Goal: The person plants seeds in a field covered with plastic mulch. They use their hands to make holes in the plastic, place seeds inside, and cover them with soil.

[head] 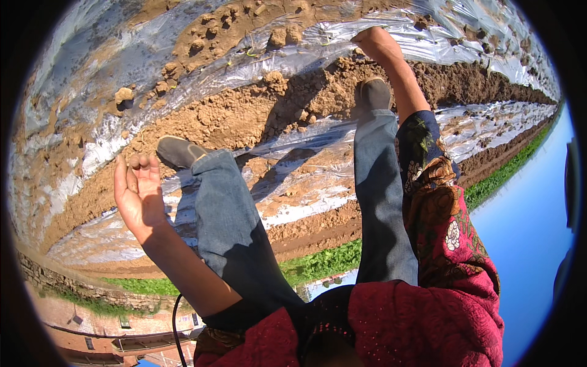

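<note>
My right hand [378, 45] reaches down to the sheet of clear plastic mulch film [335, 36] over a soil bed. Its fingers are bent together at the film, and their tips are partly hidden, so I cannot tell if they pinch anything. A small green seedling [326, 39] pokes up just left of that hand. Further left, another pale green seedling [251, 52] shows at the film. My left hand [143, 192] hangs in the air near my left shoe, palm up, fingers loosely apart and dusty, with nothing in it.
A furrow of loose soil [220, 121] runs between film-covered rows, with my left shoe [176, 151] and right shoe [375, 94] in it. Clods, including a large one [123, 95], lie on the film. Green plants [330, 259], a stone wall [82, 284] and brick buildings stand behind.
</note>
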A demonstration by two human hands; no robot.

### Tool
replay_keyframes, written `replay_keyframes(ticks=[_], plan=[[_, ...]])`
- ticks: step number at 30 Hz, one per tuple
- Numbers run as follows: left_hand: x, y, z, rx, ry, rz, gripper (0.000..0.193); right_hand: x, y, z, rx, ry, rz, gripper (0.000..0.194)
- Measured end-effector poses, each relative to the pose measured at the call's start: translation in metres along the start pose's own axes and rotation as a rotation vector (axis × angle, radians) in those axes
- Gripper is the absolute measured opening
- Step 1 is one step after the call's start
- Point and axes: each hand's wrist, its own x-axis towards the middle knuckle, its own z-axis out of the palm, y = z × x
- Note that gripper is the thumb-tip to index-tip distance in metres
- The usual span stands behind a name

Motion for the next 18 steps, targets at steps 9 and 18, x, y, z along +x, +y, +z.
replay_keyframes(ticks=[9,18], plan=[[-0.004,0.002,0.002,0.019,-0.029,0.004,0.019,0.022,-0.005,0.01,-0.156,0.007,-0.092,0.02],[-0.008,0.004,0.002,0.04,-0.034,0.014,0.019,0.018,-0.018,-0.005,-0.301,0.015,-0.156,0.02]])
